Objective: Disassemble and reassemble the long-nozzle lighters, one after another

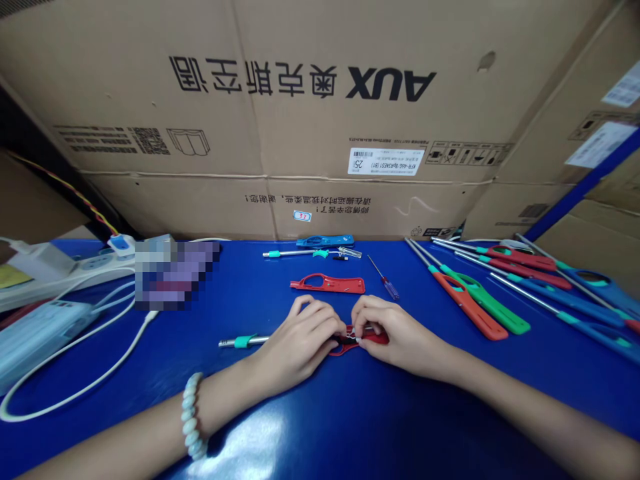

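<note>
My left hand [305,337] and my right hand [393,333] meet over an opened red long-nosed lighter [345,348] on the blue table. Both hands are closed, with fingertips pinched inside its red handle shell, where a thin white wire and a dark part show. What exactly each fingertip pinches is partly hidden. A metal tube with a teal collar [243,342] sticks out to the left from under my left hand. Beyond the hands lies a separate red handle half [329,285]. A small screwdriver [386,281] with a purple handle rests to its right.
At the back lie a blue handle half [326,241] and a metal tube [295,253] with loose inner parts. Several lighters, including an orange one [470,303], are on the right. A power strip [95,263], cables and a pixelated purple item [193,267] are on the left. A cardboard box [300,133] walls the back.
</note>
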Action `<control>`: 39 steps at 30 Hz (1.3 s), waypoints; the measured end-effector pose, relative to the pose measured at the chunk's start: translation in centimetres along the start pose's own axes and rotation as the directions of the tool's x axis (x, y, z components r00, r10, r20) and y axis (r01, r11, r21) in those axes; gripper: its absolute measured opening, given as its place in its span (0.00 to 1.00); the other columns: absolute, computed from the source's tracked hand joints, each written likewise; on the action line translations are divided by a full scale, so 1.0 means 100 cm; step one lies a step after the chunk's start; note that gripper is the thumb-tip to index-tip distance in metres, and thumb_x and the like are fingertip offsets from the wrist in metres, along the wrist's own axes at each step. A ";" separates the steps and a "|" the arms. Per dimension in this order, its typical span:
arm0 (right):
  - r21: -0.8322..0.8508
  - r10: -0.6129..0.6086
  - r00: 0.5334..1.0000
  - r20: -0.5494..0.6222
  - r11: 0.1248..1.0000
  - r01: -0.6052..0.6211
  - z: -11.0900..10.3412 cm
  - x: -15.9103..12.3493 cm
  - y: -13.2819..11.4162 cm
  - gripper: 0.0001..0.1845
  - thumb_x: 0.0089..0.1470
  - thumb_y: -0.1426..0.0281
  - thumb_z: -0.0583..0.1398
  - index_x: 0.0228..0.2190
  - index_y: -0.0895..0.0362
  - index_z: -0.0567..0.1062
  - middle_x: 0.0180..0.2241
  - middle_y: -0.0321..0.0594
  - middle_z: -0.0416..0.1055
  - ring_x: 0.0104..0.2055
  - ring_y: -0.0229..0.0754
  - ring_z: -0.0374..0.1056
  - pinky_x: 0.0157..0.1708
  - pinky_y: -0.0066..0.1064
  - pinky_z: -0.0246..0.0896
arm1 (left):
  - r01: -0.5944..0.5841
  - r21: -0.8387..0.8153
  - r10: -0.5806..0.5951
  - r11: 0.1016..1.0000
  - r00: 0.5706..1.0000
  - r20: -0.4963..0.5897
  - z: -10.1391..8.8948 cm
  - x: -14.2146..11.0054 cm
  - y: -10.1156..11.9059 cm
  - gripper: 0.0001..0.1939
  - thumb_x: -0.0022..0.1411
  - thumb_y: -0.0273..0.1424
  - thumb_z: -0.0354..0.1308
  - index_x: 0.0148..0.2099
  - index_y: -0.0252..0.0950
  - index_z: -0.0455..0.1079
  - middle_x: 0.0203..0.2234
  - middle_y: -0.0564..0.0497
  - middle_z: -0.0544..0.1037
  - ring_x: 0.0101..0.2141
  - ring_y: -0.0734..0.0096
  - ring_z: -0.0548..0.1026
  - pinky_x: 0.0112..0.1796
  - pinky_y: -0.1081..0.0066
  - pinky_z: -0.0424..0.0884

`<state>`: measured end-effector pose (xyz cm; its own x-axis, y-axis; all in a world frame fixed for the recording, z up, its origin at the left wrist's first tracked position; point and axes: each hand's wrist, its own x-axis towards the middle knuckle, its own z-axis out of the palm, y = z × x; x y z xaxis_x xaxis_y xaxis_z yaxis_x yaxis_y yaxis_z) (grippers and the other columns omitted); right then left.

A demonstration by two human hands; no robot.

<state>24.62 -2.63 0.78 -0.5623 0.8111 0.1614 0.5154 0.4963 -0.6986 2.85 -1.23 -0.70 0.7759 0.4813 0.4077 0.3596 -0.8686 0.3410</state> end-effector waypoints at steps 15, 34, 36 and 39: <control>-0.023 -0.002 1.000 -0.003 1.000 0.002 0.000 -0.001 0.001 0.12 0.46 0.86 0.57 0.27 0.58 0.70 0.34 0.37 0.66 0.33 0.37 0.62 0.32 0.27 0.58 | -0.003 0.001 0.003 1.000 1.000 0.005 0.000 0.001 0.000 0.07 0.67 0.23 0.47 0.43 0.36 0.64 0.36 0.49 0.72 0.41 0.66 0.67 0.48 0.61 0.55; -0.027 -0.004 1.000 -0.014 1.000 0.004 0.001 -0.001 0.001 0.10 0.50 0.83 0.59 0.30 0.57 0.71 0.34 0.37 0.66 0.36 0.38 0.64 0.34 0.28 0.60 | -0.057 -0.046 0.057 0.997 0.998 -0.008 -0.005 -0.001 0.005 0.11 0.64 0.20 0.45 0.39 0.36 0.67 0.35 0.49 0.73 0.40 0.66 0.68 0.47 0.60 0.55; -0.011 0.010 1.000 -0.017 1.000 -0.011 0.001 -0.001 0.001 0.09 0.51 0.83 0.59 0.29 0.57 0.70 0.34 0.37 0.66 0.35 0.38 0.63 0.33 0.27 0.60 | -0.056 -0.039 0.056 0.998 0.998 -0.002 -0.005 -0.001 0.005 0.10 0.64 0.20 0.46 0.38 0.36 0.67 0.35 0.49 0.73 0.40 0.66 0.68 0.47 0.60 0.56; 0.001 0.041 0.999 -0.019 0.999 -0.041 0.000 0.000 -0.001 0.09 0.50 0.83 0.61 0.28 0.57 0.70 0.33 0.36 0.66 0.34 0.38 0.62 0.32 0.27 0.59 | -0.024 -0.026 0.024 0.999 1.000 -0.014 -0.005 0.000 0.005 0.09 0.64 0.22 0.47 0.40 0.36 0.67 0.35 0.50 0.73 0.40 0.66 0.68 0.46 0.61 0.55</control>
<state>24.56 -2.67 0.83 -0.5282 0.8364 0.1464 0.5369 0.4625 -0.7056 2.75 -1.61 -0.14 0.7773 0.4618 0.4273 0.3271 -0.8768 0.3525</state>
